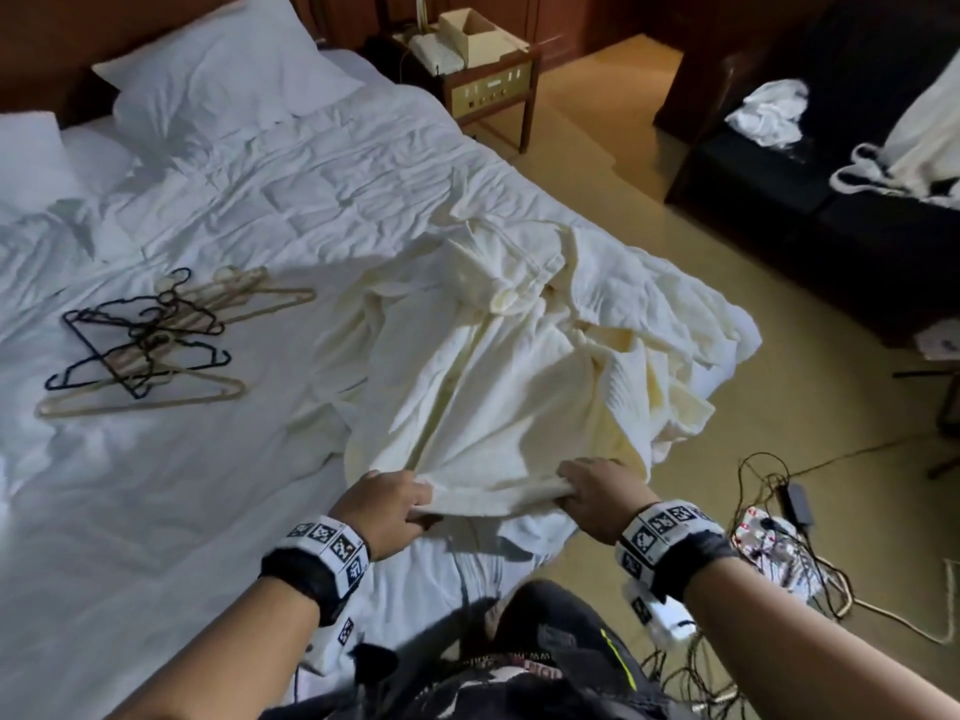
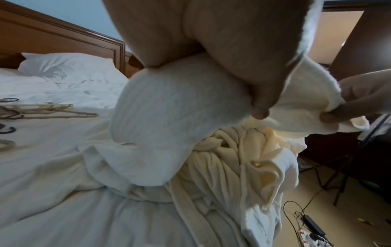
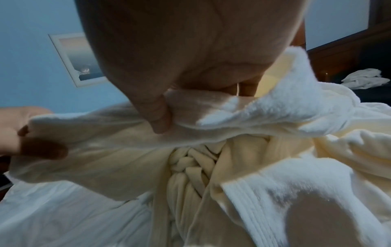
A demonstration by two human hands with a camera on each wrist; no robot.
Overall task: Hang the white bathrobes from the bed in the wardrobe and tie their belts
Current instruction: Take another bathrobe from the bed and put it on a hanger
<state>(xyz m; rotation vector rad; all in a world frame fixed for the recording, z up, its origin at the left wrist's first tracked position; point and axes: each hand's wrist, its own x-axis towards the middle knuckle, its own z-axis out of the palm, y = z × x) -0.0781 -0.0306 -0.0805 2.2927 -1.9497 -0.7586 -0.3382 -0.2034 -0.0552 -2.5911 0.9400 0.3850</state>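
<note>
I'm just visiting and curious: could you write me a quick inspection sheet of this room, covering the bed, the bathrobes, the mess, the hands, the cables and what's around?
Surface: bed with rumpled white sheets and pillows at the head.
Job's things: cream-white bathrobe spread at the bed's foot corner, its belt knotted; more robe fabric bunched beside it; none hung yet.
Clutter: pile of black and beige hangers on the bed.
Grippers: left hand and right hand both grip the robe's near edge.
Cables: tangle with a power adapter on the floor.
Surroundings: nightstand with a telephone and a box; dark sofa holding white cloth; no wardrobe seen.
</note>
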